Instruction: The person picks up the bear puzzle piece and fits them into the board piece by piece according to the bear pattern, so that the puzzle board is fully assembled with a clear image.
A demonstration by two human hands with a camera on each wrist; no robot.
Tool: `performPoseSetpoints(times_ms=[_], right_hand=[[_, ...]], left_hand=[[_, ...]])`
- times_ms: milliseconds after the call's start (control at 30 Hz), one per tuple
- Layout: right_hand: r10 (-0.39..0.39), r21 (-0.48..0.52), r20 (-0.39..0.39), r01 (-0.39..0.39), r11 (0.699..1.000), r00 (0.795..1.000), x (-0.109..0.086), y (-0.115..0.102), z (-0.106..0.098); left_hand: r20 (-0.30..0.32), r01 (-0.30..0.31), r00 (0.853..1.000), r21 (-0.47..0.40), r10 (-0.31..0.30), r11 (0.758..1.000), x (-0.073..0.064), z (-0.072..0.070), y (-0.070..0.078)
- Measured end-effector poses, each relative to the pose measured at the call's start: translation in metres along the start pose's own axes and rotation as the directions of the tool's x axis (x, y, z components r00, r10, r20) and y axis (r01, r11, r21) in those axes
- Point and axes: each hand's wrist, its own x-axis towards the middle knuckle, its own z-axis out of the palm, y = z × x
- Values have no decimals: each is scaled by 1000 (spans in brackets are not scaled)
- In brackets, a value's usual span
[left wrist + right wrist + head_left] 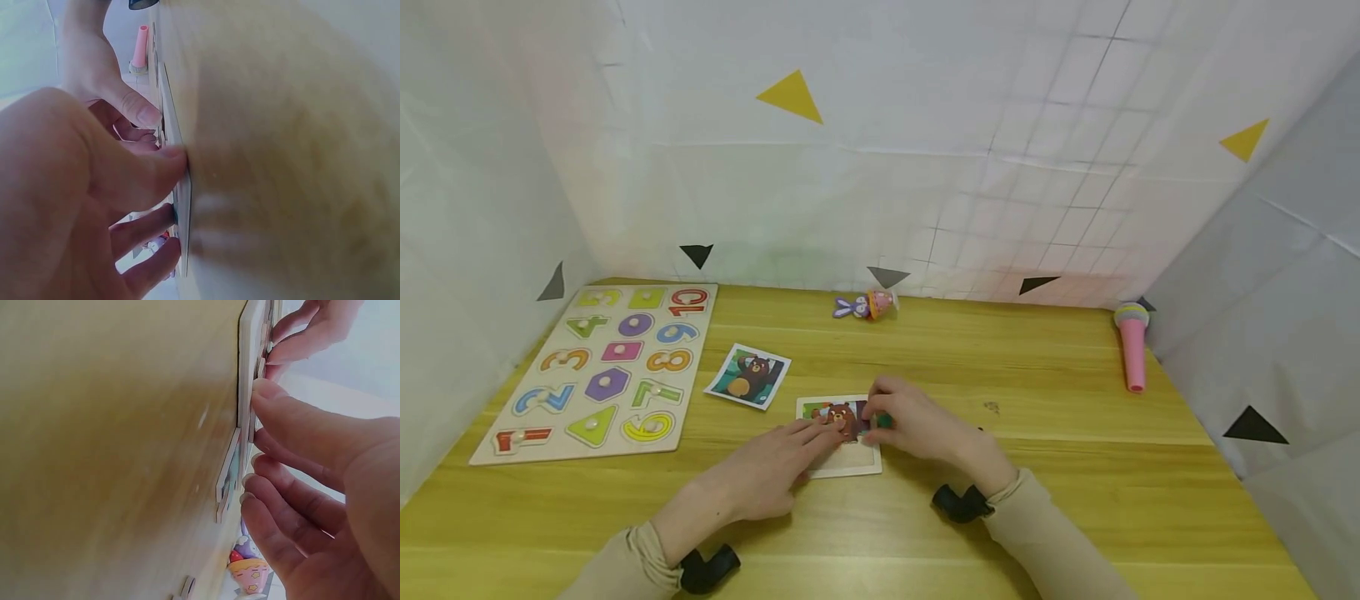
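A small jigsaw puzzle tray (842,472) with a pale rim lies on the table, partly filled with pieces that show a brown bear (842,417). My left hand (767,471) rests on it from the left, its fingers extended over the bear and the thumb at the near rim. At the tray's right side, my right hand (917,421) pinches a puzzle piece (252,427) between thumb and forefinger, mostly hidden by the fingers. Loose puzzle pieces (229,467) lie beside the tray under that hand. A bear picture card (749,377) lies to the upper left.
At the left lies a wooden number and shape board (617,367) with knobbed pieces. Toward the back is a purple rabbit toy with a pink cup-shaped base (867,306). A pink toy microphone (1133,350) lies at the far right. White cloth walls (880,192) enclose the table.
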Motion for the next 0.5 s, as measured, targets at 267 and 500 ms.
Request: performPoseSetpoints(times_ms=[267,500], right_hand=[[12,-4,-4,-12,1000,1000,0,-1,-1],[-8,-22,-11,7,1000,1000,0,-1,1]], left_hand=[[21,16,1000,31,-17,999,4,-1,2],[21,13,1000,48,-14,999,6,0,3]])
